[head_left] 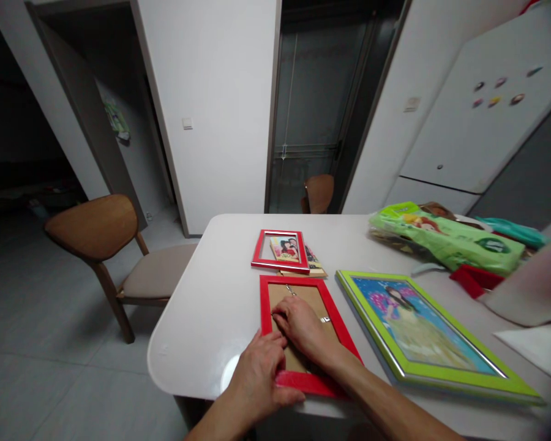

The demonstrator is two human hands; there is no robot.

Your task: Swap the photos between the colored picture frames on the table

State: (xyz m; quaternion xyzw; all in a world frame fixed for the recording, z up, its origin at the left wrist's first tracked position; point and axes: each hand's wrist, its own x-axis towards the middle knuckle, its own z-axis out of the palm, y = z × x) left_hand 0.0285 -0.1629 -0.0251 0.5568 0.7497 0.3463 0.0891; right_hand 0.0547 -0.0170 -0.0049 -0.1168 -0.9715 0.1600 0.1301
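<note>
A red picture frame lies face down on the white table, its brown backing board showing. My left hand rests on the frame's near left edge, fingers pressed together on the border. My right hand lies on the backing board, fingers curled and pinching at the frame's left inner edge. A smaller red frame with a picture in it sits just beyond, on top of loose photos.
A large green frame with a picture of a figure lies to the right. Green plastic packages, a red item and white sheets crowd the table's right side. A wooden chair stands left of the table. A white fridge with magnets is at the back right.
</note>
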